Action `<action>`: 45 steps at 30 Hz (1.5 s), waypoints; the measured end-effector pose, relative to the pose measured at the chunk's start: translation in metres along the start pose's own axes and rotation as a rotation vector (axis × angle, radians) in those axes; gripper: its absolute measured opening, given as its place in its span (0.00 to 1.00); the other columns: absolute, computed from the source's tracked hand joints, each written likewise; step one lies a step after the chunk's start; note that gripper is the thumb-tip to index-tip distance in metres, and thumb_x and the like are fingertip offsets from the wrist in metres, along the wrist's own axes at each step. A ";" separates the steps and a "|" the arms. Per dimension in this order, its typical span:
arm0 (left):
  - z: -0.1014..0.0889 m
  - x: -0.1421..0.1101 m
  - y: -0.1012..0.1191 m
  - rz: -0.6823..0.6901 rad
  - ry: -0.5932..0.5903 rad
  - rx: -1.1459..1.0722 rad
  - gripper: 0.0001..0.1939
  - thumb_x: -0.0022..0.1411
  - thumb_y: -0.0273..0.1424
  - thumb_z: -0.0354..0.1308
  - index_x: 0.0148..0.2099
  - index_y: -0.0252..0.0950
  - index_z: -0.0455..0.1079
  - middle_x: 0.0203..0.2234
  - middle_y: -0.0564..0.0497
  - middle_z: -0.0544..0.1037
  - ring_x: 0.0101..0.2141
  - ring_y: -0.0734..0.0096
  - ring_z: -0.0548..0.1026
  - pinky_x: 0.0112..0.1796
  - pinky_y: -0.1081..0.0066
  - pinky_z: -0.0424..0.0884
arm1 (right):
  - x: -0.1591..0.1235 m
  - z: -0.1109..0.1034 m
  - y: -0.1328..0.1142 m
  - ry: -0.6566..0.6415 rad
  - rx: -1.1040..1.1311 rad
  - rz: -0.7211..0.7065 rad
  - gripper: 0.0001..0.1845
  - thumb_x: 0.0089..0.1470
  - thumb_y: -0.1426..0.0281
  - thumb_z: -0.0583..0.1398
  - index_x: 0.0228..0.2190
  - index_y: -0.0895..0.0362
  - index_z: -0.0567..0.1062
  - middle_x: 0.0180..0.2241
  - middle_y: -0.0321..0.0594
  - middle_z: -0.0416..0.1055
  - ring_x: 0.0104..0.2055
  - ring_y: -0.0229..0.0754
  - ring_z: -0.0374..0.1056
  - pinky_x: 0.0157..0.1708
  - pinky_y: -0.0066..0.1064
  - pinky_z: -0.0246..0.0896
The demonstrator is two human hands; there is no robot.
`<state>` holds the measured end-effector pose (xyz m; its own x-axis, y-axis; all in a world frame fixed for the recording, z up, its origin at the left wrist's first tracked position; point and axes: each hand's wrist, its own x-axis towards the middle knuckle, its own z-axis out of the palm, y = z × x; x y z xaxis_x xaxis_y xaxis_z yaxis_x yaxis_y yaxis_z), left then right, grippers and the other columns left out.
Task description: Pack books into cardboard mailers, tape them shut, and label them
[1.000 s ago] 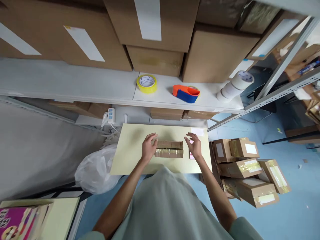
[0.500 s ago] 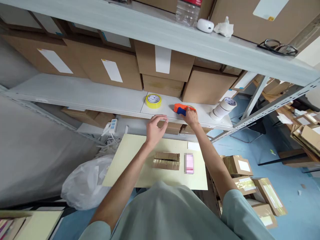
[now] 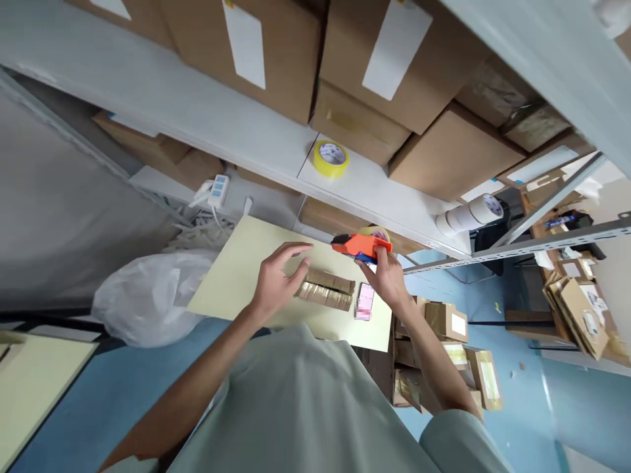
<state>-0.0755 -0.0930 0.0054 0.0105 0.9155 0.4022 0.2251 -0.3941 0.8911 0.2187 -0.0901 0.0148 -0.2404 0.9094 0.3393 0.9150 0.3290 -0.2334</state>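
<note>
The orange-and-blue plastic tape dispenser (image 3: 362, 246) has come off the flat grey shelf (image 3: 369, 189); our right hand (image 3: 388, 279) grips it beyond the right end of the long brown taped cardboard box (image 3: 325, 295), seemingly ready for use. Our empty left hand (image 3: 277, 279), thumb apart, curves beside the box's left end.

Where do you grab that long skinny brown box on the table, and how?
Probably the left end of the box, coming from the left: the left hand is close, thumb and fingers parted. It's narrow, so they could squeeze its long sides. The phone lies by its other end.
</note>
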 end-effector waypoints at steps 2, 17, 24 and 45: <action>-0.004 -0.010 0.006 -0.001 -0.012 -0.017 0.11 0.72 0.31 0.61 0.54 0.43 0.79 0.49 0.50 0.85 0.50 0.64 0.83 0.54 0.64 0.81 | -0.018 -0.004 -0.019 0.002 0.027 -0.064 0.22 0.73 0.48 0.56 0.53 0.52 0.67 0.42 0.49 0.79 0.43 0.57 0.80 0.40 0.47 0.79; -0.037 -0.020 -0.003 0.077 -0.106 -0.040 0.07 0.73 0.33 0.62 0.49 0.45 0.80 0.41 0.51 0.86 0.43 0.64 0.83 0.50 0.62 0.82 | -0.040 -0.017 -0.081 -0.188 -0.025 -0.209 0.15 0.73 0.59 0.60 0.55 0.52 0.67 0.38 0.47 0.80 0.41 0.56 0.79 0.42 0.47 0.78; -0.057 -0.019 -0.029 -0.057 -0.249 -0.168 0.06 0.69 0.39 0.66 0.39 0.46 0.80 0.33 0.52 0.84 0.38 0.63 0.82 0.46 0.63 0.82 | -0.035 -0.020 -0.112 -0.281 0.003 -0.109 0.24 0.69 0.52 0.63 0.57 0.52 0.69 0.38 0.46 0.81 0.37 0.55 0.80 0.36 0.44 0.78; -0.032 -0.075 -0.188 -0.990 -0.394 -0.438 0.30 0.48 0.58 0.73 0.40 0.36 0.84 0.37 0.43 0.87 0.38 0.60 0.81 0.39 0.66 0.77 | 0.033 -0.056 -0.111 -1.106 -0.204 0.652 0.30 0.62 0.38 0.60 0.35 0.53 0.77 0.30 0.40 0.79 0.32 0.45 0.74 0.29 0.32 0.57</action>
<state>-0.1501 -0.0903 -0.1853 0.3392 0.7706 -0.5396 -0.0525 0.5882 0.8070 0.1272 -0.1113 0.1031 0.2160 0.6448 -0.7332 0.9729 -0.2057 0.1057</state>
